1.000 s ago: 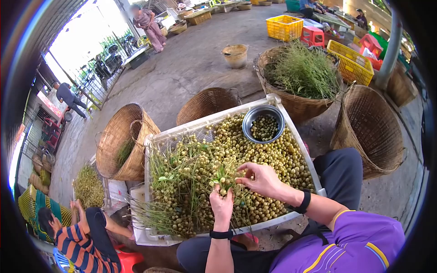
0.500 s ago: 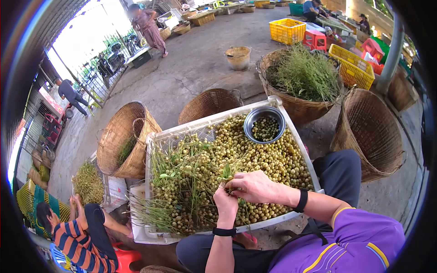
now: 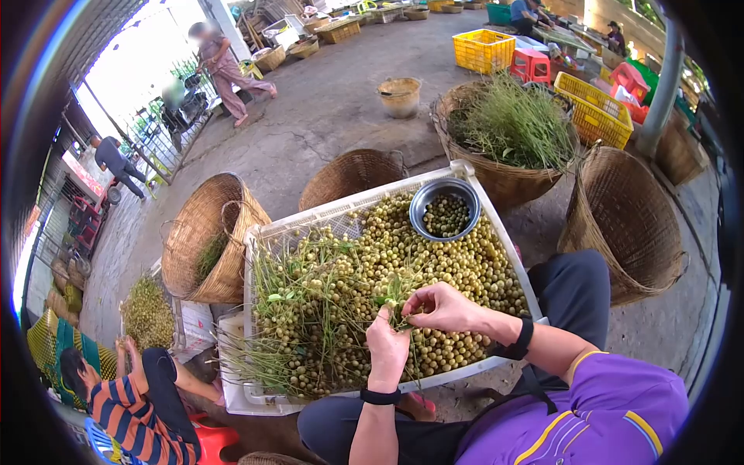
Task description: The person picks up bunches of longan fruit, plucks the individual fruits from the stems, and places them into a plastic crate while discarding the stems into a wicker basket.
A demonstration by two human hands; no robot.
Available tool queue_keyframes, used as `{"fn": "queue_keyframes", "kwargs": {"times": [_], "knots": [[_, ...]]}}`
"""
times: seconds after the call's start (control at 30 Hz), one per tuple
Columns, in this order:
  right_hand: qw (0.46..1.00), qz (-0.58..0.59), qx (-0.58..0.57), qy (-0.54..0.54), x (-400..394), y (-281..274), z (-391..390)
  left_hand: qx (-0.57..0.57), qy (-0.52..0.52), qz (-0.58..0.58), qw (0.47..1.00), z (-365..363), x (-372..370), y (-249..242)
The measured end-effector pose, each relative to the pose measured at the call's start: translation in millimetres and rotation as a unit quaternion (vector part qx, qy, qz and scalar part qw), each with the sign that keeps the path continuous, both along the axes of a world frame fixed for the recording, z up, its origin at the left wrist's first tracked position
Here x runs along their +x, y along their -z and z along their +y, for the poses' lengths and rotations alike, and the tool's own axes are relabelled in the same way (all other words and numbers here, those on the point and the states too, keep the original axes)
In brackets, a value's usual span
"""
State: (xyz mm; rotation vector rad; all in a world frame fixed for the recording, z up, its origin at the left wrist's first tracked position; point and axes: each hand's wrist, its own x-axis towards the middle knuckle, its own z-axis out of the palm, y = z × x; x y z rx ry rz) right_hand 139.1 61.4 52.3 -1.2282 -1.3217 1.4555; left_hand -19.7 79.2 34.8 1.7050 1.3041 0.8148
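A white plastic crate [image 3: 505,246] rests on my lap, heaped with small yellow-green round fruits [image 3: 457,260] on its right half and stemmed bunches with green stalks [image 3: 310,302] on its left. My left hand [image 3: 386,347] grips a stemmed bunch [image 3: 395,298] from below. My right hand [image 3: 446,308] pinches at the top of that same bunch, fingers curled on the fruit. A steel bowl [image 3: 446,209] holding picked fruits sits in the crate's far corner.
Woven baskets stand around: one with green stalks [image 3: 511,128], an empty one at right [image 3: 624,225], two beyond the crate [image 3: 213,232] [image 3: 353,174]. A person in a striped shirt [image 3: 136,411] sits at lower left. Yellow crates [image 3: 484,46] and a bucket [image 3: 401,94] lie farther off.
My hands came together on the bunch and now have eased slightly apart, right fingers plucking at its top. The distant walking person moved left.
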Motion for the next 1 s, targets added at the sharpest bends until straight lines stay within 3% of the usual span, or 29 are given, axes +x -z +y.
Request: {"fn": "queue_keyframes", "kwargs": {"times": [0.13,0.2,0.27,0.3,0.37,0.4,0.5,0.53,0.6,0.73,0.83,1.0], "knots": [[0.999,-0.001,-0.006,-0.034,5,-3,1,0.071,0.026,0.106,0.991,-4,0,0],[0.98,-0.182,0.064,-0.04,2,-22,-5,0.084,0.024,0.107,0.99,-4,1,4],[0.959,-0.231,0.155,-0.048,0,-25,-7,0.121,0.018,0.116,0.986,2,1,5],[0.959,-0.23,0.159,-0.045,3,-27,-6,0.096,0.017,0.057,0.994,6,2,3],[0.996,-0.026,-0.031,-0.085,13,-33,-2,0.093,0.007,0.038,0.995,9,4,-5],[0.995,0.014,-0.072,-0.071,19,-44,-2,0.086,-0.007,0.019,0.996,11,5,-11],[0.95,0.293,-0.107,-0.018,44,-30,4,0.11,-0.006,0.102,0.989,11,8,-18],[0.94,0.326,-0.106,0.011,50,-35,3,0.145,0.003,0.137,0.98,10,12,-21],[0.944,0.307,-0.118,0.031,59,-35,5,0.157,0.022,0.117,0.98,5,21,-29],[0.995,0.075,-0.054,0.037,62,-34,8,0.169,0.066,0.205,0.962,-1,33,-36],[0.998,0.038,0.015,0.055,62,-27,13,0.202,0.072,0.22,0.952,-4,37,-35],[0.98,-0.196,0.035,0.018,64,-29,11,0.218,0.113,0.297,0.923,-10,39,-38]]}}
